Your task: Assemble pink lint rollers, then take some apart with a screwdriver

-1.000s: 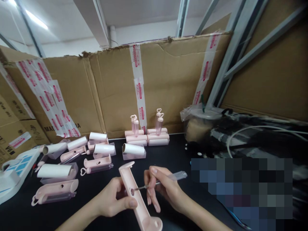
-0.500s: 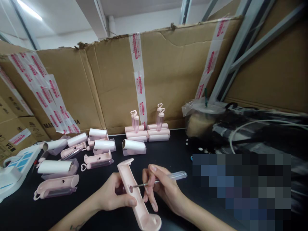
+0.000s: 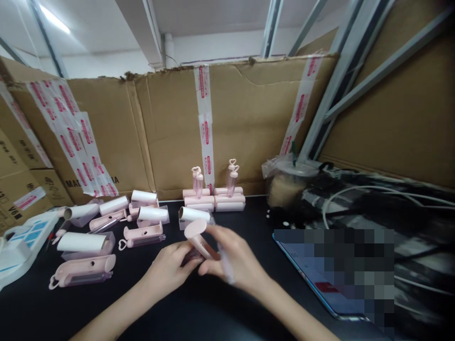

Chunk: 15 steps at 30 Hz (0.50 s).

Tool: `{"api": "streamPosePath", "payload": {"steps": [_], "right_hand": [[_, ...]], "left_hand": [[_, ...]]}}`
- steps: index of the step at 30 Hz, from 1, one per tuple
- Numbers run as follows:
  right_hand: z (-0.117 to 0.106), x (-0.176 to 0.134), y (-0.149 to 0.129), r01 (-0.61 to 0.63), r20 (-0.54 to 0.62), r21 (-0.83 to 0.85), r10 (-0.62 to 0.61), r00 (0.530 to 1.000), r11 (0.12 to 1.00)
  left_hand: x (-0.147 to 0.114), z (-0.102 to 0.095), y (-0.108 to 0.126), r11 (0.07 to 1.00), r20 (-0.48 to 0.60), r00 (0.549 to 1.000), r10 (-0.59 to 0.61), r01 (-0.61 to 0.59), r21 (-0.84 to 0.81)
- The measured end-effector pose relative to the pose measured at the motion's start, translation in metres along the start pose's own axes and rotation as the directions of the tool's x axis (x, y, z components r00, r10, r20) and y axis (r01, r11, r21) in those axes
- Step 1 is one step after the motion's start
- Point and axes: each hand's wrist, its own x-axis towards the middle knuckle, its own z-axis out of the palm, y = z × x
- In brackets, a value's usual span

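Observation:
A pink plastic lint roller holder [image 3: 195, 229] is tilted between my two hands over the black table, its rounded end facing up and towards me. My left hand [image 3: 174, 263] is closed around its left and lower side. My right hand [image 3: 241, 258] wraps its right side, fingers behind it and thumb underneath. A slim tool with a clear handle [image 3: 227, 266], which looks like a screwdriver, is tucked in my right hand and slants down; its metal shaft is hidden. Just beyond my hands lies a white paper roll [image 3: 195, 214] in a clear case.
On the left lie several white rolls [image 3: 81, 242] and pink lint roller holders [image 3: 85, 271]. Pink pieces with heart-loop handles [image 3: 232, 182] stand at the back. A phone [image 3: 316, 284], a bagged drink cup [image 3: 284, 187] and a white cable [image 3: 341, 189] are on the right.
The holder has been turned and raised, its end now towards me. The tool's shaft has left the hole, and my right hand has shifted from working the tool to gripping the holder.

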Motion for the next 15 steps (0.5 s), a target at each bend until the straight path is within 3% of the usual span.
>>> {"api": "streamPosePath", "payload": {"steps": [3, 6, 12, 15], "right_hand": [[0.025, -0.005, -0.002, -0.026, 0.007, -0.187, 0.028, 1.000, 0.982], [0.036, -0.010, 0.001, 0.019, -0.064, -0.297, -0.040, 0.997, 0.955], [0.025, -0.009, 0.004, 0.312, -0.037, -0.369, -0.350, 0.936, 0.875], [0.016, -0.004, 0.005, 0.406, -0.003, -0.382, -0.440, 0.898, 0.830]], "left_hand": [[0.001, 0.011, 0.004, 0.983, -0.064, 0.996, -0.058, 0.068, 0.170], [0.002, 0.023, 0.008, 0.977, -0.058, 0.990, -0.132, 0.140, 0.162], [0.008, 0.024, 0.018, 0.977, 0.055, 0.996, -0.067, 0.077, -0.199], [0.012, 0.026, 0.021, 0.888, 0.098, 0.989, -0.112, 0.144, -0.437]]}}
